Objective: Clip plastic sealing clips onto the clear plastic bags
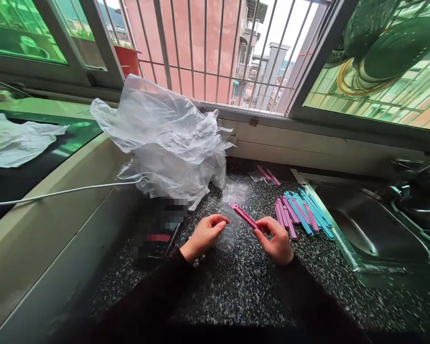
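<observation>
Pinched between thumb and fingers, a small clear plastic bag hangs from my left hand. A slim pink bag sealing clip is gripped near its lower end by my right hand. Its upper end points left, over the mouth of the small bag; whether it touches the bag I cannot tell. To the right of my right hand lies a loose group of pink clips and blue clips. Farther back, two pink clips rest on or in clear plastic.
A heap of thin clear plastic bags stands at the back left, by the barred window. A phone, partly blurred, lies left of my left hand. The steel sink is at the right. A white cable crosses at left.
</observation>
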### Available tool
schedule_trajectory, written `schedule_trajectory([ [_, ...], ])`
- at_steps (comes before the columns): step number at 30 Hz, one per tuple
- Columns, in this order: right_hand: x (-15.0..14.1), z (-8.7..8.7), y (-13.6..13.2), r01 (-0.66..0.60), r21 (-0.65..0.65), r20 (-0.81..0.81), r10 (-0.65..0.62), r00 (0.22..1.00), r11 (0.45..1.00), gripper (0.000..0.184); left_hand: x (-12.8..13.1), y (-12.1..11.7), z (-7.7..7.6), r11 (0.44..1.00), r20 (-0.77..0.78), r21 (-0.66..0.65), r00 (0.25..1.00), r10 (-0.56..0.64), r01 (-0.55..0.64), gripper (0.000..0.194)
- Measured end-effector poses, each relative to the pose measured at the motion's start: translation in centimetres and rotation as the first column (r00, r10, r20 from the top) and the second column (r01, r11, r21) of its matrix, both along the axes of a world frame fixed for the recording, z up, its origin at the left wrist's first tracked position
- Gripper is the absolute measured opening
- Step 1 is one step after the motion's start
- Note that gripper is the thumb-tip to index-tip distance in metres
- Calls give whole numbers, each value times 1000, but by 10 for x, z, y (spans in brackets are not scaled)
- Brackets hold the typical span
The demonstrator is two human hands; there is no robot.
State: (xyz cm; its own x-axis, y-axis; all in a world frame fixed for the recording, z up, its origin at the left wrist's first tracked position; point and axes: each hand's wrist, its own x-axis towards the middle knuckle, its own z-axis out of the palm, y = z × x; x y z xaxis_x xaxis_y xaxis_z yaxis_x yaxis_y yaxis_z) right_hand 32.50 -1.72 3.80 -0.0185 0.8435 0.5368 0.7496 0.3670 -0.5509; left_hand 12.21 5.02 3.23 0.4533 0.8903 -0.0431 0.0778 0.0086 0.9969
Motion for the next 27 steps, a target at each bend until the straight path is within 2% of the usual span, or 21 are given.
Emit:
schedule_trajectory([
  [3, -7, -1, -5, -84, -32, -56, 82, 995, 996, 8, -1, 0, 1, 999, 45, -24, 998, -40, 41, 28],
  [6, -8, -1, -6, -168, -141, -165, 144, 976, 976, 12, 0, -1, 1, 994, 99, -39, 991, -95, 99, 28],
  [9, -10, -2, -6, -239, -285, -279, 158, 947, 928, 20, 0, -2, 0, 990, 121, -57, 985, -123, 130, 30],
  [12, -12, -2, -6, -262, -361, -322, 144, 936, 895, 27, 0, -2, 0, 988, 147, -80, 982, -120, 132, 32],
  [19, -11, -6, -4, -261, -414, -281, 150, 948, 872, 38, 1, -5, 4, 981, 146, -103, 978, -148, 164, 29],
  [24, -10, -12, -2, -213, -394, -207, 140, 968, 894, 46, 3, -5, 0, 978, 159, -145, 979, -130, 153, 35],
  [27, -10, -13, -3, -222, -373, -212, 151, 966, 901, 44, 3, -5, -1, 968, 179, -218, 980, -83, 122, 37],
])
